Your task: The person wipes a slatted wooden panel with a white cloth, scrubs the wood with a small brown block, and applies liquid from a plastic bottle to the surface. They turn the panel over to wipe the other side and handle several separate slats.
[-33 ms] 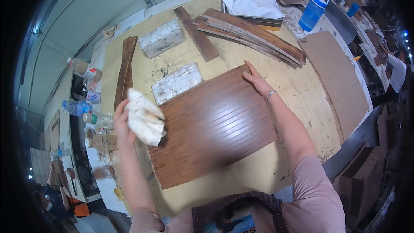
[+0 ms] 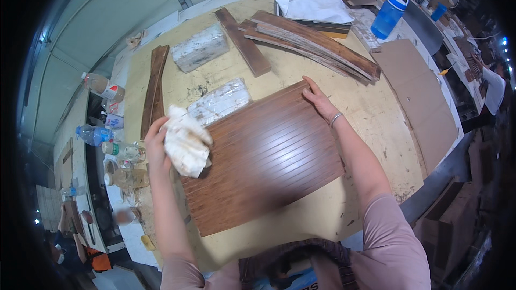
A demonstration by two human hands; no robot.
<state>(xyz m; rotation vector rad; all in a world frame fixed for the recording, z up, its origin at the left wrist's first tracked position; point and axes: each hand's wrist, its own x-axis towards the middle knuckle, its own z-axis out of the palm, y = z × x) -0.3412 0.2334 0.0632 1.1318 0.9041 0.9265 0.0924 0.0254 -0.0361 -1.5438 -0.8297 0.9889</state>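
A brown wooden panel (image 2: 252,182) with narrow parallel grooves and a glossy sheen lies tilted across the middle of the table. My left hand (image 2: 158,145) is closed on a stained white rag (image 2: 187,142), which is bunched over the panel's left edge. At the far right corner, my right hand (image 2: 318,99) grips the panel's edge, thumb on top and the other fingers mostly hidden. Just beyond the far edge sits a plastic-wrapped white block (image 2: 220,101). A second wrapped block (image 2: 200,48) stands farther back.
Several brown boards (image 2: 312,43) are stacked at the back, beside a single board (image 2: 243,43). More narrow strips (image 2: 156,91) lie at left. Bottles (image 2: 124,151) line the left edge. A blue water bottle (image 2: 389,15) stands back right, near a cardboard sheet (image 2: 424,102).
My left hand and the rag have shifted slightly to the right along the panel's left edge. My right hand keeps its grip on the corner.
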